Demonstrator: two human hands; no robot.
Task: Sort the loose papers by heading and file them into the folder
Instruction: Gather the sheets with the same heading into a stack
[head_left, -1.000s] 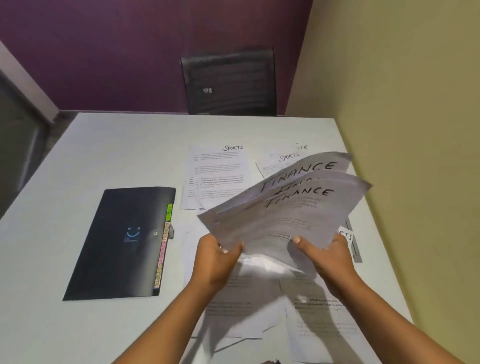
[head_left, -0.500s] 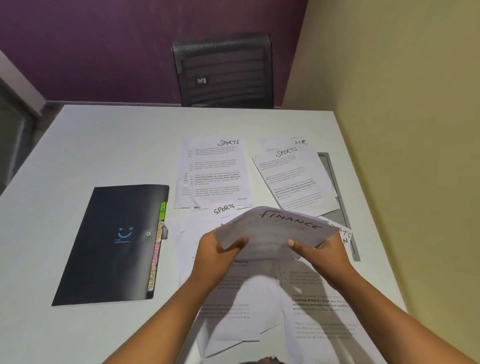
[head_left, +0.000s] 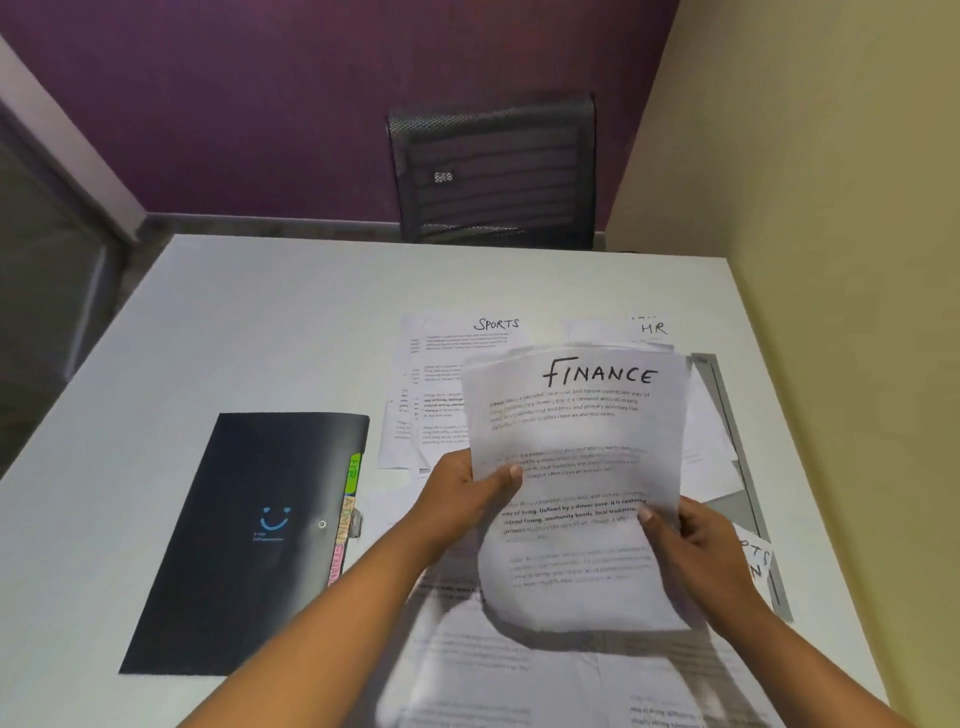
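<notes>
The left hand (head_left: 467, 493) grips the FINANCE stack (head_left: 576, 441) by its left edge and the right hand (head_left: 691, 540) pinches its lower right edge, above the desk (head_left: 260, 322), right of the black folder (head_left: 249, 535). Square the edges, then slide it behind the matching one of the folder's coloured tabs (head_left: 347, 514).

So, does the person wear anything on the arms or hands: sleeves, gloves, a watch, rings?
Nothing that shows. The left forearm and the right forearm are bare down to the picture's edge. The left hand and the right hand have no gloves, and no watch, bracelet or ring is visible on them.
</notes>
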